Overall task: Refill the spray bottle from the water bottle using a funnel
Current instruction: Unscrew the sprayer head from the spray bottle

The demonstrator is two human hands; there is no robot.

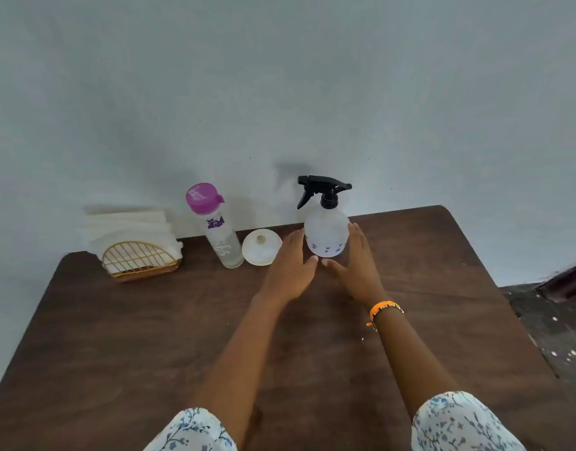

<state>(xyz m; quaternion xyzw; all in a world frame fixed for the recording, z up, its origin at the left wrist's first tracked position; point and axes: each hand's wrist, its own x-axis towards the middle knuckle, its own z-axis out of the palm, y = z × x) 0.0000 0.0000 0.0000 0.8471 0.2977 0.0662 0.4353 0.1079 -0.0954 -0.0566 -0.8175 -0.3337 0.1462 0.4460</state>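
A white spray bottle (325,234) with a black trigger head stands upright near the far edge of the brown table (150,336). My left hand (291,266) and my right hand (355,265) flank its base with straight fingers, close to it on either side; I cannot tell whether they touch it. A white funnel (261,247) lies mouth-down just left of my left hand. A clear water bottle (219,236) with a purple cap stands upright left of the funnel.
A gold wire holder (137,260) full of white napkins sits at the far left of the table. A pale wall rises right behind the objects. The table's right edge drops to a dark floor (556,320).
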